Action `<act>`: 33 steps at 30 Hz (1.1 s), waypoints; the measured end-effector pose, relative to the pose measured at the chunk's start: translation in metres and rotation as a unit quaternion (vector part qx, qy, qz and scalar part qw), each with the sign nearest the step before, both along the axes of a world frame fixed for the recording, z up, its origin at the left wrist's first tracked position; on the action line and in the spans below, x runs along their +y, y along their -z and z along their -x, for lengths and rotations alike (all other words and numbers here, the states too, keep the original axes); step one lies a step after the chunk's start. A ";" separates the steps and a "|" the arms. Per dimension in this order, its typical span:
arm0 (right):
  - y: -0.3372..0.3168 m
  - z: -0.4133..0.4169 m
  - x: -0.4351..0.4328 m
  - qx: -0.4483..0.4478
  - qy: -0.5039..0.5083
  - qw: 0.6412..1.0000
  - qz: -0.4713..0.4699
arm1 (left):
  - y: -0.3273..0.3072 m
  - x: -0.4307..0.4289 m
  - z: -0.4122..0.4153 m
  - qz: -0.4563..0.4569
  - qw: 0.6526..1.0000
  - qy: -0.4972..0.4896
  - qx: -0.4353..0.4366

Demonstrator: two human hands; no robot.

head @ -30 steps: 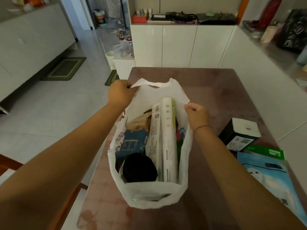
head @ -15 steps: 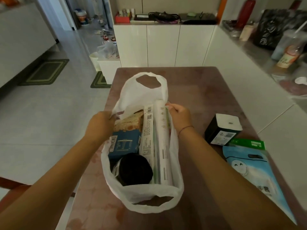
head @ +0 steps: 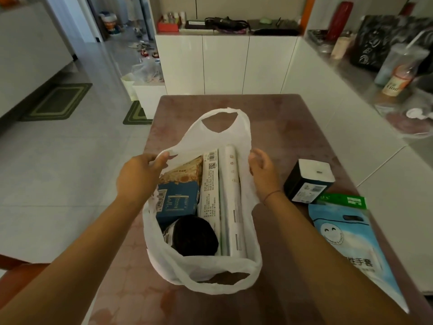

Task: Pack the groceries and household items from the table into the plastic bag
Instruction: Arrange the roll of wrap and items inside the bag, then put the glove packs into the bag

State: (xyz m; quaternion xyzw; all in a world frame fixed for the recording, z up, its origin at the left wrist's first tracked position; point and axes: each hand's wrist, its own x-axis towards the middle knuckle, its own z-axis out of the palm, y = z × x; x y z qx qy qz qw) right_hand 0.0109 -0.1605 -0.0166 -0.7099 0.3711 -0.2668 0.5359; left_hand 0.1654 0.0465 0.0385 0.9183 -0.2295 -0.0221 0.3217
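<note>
Because both hands pull the sides of the plastic bag [head: 210, 273] apart, its mouth stays wide so more things can drop in. The left hand [head: 138, 177] has its fingers [head: 161, 160] pinched shut on the left edge of the bag. The right hand [head: 263, 172] rests on the right edge with its fingers loosely curled and a bit apart; I cannot tell if it really grips the plastic. The bag stands in the middle of the table [head: 293, 127], right in front of the person. Inside it, a long white roll [head: 232, 195] and a long white box [head: 209, 191] stand along the right side, with a blue box [head: 178, 202] and a black round thing [head: 194, 235] on the left. A black-and-white box [head: 307, 181], a green pack [head: 344, 200] and a blue glove pack [head: 351, 249] wait on the table just to the right of the bag, so I think they go in next.
</note>
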 end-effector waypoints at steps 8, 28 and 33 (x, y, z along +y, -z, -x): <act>0.057 0.146 -0.046 0.214 0.234 0.942 0.109 | 0.014 0.002 0.011 -0.049 0.998 -0.023 -0.029; 0.114 0.267 -0.075 0.426 0.264 0.861 -0.092 | 0.010 -0.116 0.193 -0.091 0.925 0.367 0.044; 0.116 0.279 -0.092 0.356 0.237 0.891 -0.154 | 0.048 -0.149 0.240 -0.107 0.882 0.301 0.347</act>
